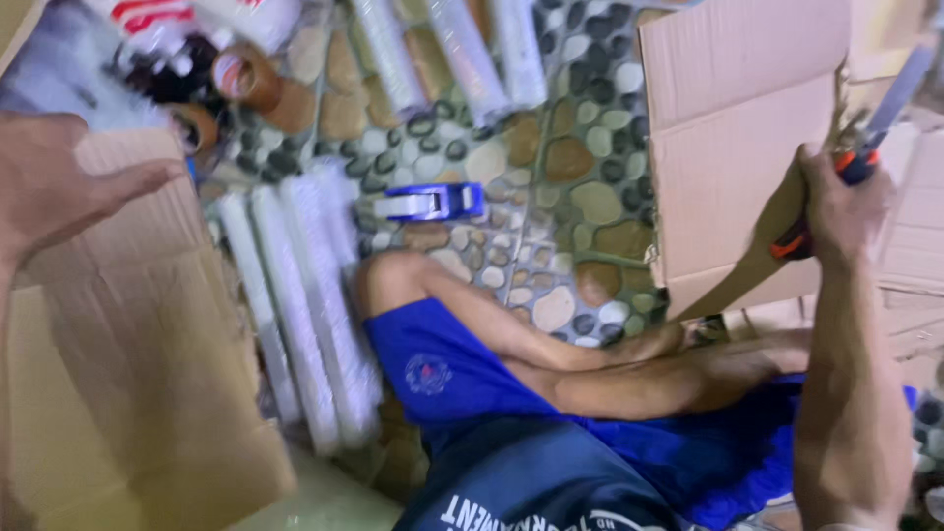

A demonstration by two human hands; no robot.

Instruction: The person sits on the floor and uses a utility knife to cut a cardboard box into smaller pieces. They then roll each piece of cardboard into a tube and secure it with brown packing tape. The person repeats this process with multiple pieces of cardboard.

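Pebble-mosaic floor in brown, grey and cream

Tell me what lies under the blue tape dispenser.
The blue tape dispenser rests directly on the pebble floor. The stones beneath its body are covered from sight.

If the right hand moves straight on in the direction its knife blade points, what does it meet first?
Probably the cardboard flaps at the upper right. The right hand grips an orange-handled utility knife whose blade points up and right, over the cardboard box. Blur leaves depth uncertain.

Head view, steeply downward, close
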